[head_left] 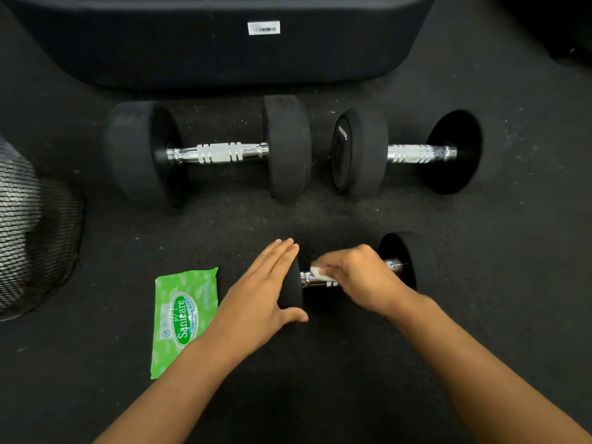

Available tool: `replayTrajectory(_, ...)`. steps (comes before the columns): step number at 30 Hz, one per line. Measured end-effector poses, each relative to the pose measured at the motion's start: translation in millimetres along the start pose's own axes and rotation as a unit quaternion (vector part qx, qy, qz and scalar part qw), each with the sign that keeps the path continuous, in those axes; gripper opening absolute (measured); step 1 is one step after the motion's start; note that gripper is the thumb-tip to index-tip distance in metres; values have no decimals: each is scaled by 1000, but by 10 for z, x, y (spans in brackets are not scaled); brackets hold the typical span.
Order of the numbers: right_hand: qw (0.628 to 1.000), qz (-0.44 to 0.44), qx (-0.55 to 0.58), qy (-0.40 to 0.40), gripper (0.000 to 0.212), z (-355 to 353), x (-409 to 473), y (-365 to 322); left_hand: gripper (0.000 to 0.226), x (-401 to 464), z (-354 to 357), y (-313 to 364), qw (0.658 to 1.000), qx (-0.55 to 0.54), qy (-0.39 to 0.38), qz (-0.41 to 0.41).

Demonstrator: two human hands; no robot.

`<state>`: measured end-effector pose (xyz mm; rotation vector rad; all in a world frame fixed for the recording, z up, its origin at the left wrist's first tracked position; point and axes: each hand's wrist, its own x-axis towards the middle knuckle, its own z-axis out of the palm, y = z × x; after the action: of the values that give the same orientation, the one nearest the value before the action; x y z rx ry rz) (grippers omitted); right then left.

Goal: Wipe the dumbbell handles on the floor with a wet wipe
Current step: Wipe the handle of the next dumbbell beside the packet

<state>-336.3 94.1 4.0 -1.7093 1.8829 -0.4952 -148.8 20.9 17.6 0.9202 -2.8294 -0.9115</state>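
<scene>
A small black dumbbell (413, 261) lies on the floor close to me. My left hand (266, 290) rests flat with straight fingers on its left weight head. My right hand (355, 277) curls over the chrome handle (309, 278) and grips a white wet wipe (320, 273) against it. Farther back lie two bigger dumbbells side by side: one on the left (208, 152) and one on the right (407, 152), both with bare chrome handles.
A green pack of wet wipes (182, 315) lies on the dark rubber floor (320, 216) just left of my left arm. A black mesh bin (28, 232) stands at the left edge. A large black padded block (224, 49) with a white label runs along the back.
</scene>
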Motion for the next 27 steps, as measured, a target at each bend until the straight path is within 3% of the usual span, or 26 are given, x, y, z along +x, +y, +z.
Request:
replayTrajectory(2,998,-56,1,38,25,19,-153,53,103,-6,-1,9,1000,-2,-4,3)
replayTrajectory(8,986,-90,-64,128,31,265,-259,69,102,14,-10,-6,1000,-9,0,5)
replayTrajectory(11,980,-133,-81,124,37,271,-361,215,102,2,-5,3,1000,-15,0,6)
replayTrajectory(15,980,-97,-75,158,36,371,-306,133,102,24,-5,-23,1000,-9,2,6)
replayTrajectory(19,970,-162,-112,140,35,305,-429,268,103,6,6,-9,1000,-13,6,4)
replayTrajectory(24,976,-90,-93,177,33,495,-318,113,103,36,-4,-26,1000,-8,8,2)
replayTrajectory(27,967,-170,-125,141,42,378,-470,252,103,26,-7,-16,1000,-11,9,4)
